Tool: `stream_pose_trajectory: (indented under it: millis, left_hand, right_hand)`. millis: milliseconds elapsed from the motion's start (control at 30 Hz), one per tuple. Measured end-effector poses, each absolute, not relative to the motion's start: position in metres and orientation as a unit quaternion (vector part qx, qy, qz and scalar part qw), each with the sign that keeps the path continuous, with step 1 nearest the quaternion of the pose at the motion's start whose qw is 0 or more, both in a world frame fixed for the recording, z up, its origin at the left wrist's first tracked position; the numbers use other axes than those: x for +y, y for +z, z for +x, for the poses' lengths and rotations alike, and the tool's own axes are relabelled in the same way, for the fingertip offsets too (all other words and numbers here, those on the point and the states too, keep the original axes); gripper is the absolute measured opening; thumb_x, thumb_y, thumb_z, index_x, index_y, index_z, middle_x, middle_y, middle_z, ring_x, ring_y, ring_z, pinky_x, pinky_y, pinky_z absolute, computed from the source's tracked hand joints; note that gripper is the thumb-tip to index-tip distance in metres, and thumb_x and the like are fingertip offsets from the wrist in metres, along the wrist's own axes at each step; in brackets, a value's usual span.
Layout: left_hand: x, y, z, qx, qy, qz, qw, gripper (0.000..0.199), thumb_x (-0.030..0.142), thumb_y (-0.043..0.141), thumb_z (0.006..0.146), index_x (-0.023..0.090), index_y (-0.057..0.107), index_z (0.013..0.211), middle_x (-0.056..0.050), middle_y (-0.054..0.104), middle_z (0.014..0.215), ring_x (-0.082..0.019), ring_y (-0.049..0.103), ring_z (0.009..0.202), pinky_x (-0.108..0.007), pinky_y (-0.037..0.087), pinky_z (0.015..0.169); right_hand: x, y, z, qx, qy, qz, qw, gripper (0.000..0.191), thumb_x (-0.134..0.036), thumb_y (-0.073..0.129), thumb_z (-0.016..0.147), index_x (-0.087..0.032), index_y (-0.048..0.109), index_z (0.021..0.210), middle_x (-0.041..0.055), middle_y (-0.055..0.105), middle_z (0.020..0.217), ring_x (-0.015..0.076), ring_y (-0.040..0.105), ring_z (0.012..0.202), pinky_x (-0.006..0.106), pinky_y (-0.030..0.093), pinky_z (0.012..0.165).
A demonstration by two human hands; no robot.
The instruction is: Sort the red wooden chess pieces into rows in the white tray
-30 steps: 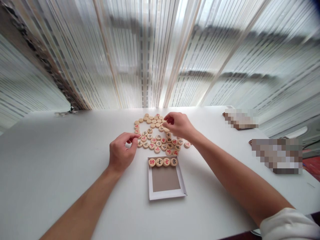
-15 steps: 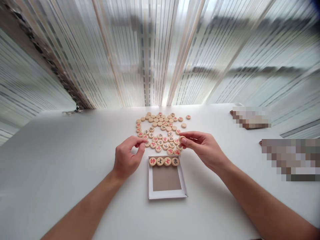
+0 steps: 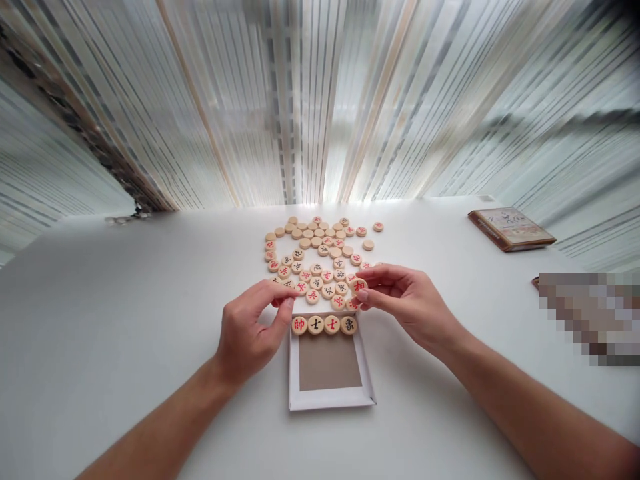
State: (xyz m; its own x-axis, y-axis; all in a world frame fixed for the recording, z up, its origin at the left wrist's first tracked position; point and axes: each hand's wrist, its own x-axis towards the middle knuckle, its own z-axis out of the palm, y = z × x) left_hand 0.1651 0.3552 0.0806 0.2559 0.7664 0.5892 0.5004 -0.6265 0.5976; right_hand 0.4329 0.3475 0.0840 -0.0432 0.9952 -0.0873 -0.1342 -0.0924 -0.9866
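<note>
Pinching red-marked disc between thumb and fingers of right hand, with marked face toward camera. Holding it just above the near right side of the loose discs, just beyond the far right corner of white tray. Keeping left hand half curled at the tray's far left corner, with thumb and index tips close together. Can't tell if gripping anything there.

In tray: see row of four discs along the far wall, marked red, black, red, black from left to right. Beyond tray on white table: see loose discs in a spread, many touching, some blank side up. Off to the right: see printed box, well apart from the hands.

Risks, judging from here: could drop the disc if pinching too near its edge, then lose it among similar ones. Could nudge neighbours with right fingers, given how tightly packed around the fingertips. Could bump the tray wall with either hand and jar the row out of line. Could mix up similar marks if checking too quickly. Could hide near discs behind left fingers, then knock them blind. Worth lifting clear before moving sideways.
</note>
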Motion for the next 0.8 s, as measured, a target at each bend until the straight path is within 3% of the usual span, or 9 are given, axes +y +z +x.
stream_pose_trajectory:
  millis: [200,300,533,800]
  left_hand:
    - [0.35,0.084,0.169,0.373,0.46,0.792,0.146,0.016,0.009,0.063,0.095,0.019,0.076,0.094,-0.003,0.079,0.083,-0.017,0.075,0.075,-0.028,0.059,0.071]
    - [0.344,0.086,0.172,0.352,0.465,0.796,0.162,0.015,0.009,0.066,0.094,0.019,0.076,0.095,-0.002,0.079,0.081,-0.016,0.074,0.072,-0.026,0.059,0.068]
    - [0.326,0.086,0.183,0.353,0.467,0.741,0.328,0.017,0.012,0.072,0.093,0.019,0.079,0.107,-0.005,0.083,0.088,-0.017,0.078,0.074,-0.025,0.066,0.068]
    - [0.317,0.092,0.192,0.353,0.455,0.684,0.449,0.022,0.018,0.079,0.09,0.02,0.083,0.112,-0.008,0.084,0.089,-0.02,0.079,0.071,-0.028,0.069,0.062]
  right_hand:
    - [0.345,0.089,0.429,-0.488,0.551,-0.467,0.49,0.038,-0.037,0.1,0.071,-0.019,0.082,0.099,0.0063,0.081,0.08,0.0202,0.076,0.066,0.033,0.066,0.061]
    - [0.343,0.091,0.427,-0.498,0.553,-0.463,0.482,0.037,-0.038,0.099,0.072,-0.019,0.083,0.099,0.0066,0.08,0.081,0.0196,0.075,0.066,0.032,0.065,0.061]
    - [0.329,0.09,0.419,-0.504,0.603,-0.409,0.463,0.029,-0.03,0.095,0.08,-0.02,0.08,0.103,0.005,0.08,0.08,0.0176,0.076,0.071,0.027,0.065,0.064]
    - [0.315,0.093,0.409,-0.522,0.641,-0.367,0.426,0.029,-0.027,0.097,0.077,-0.02,0.08,0.099,0.0052,0.08,0.086,0.0179,0.075,0.075,0.028,0.064,0.068]
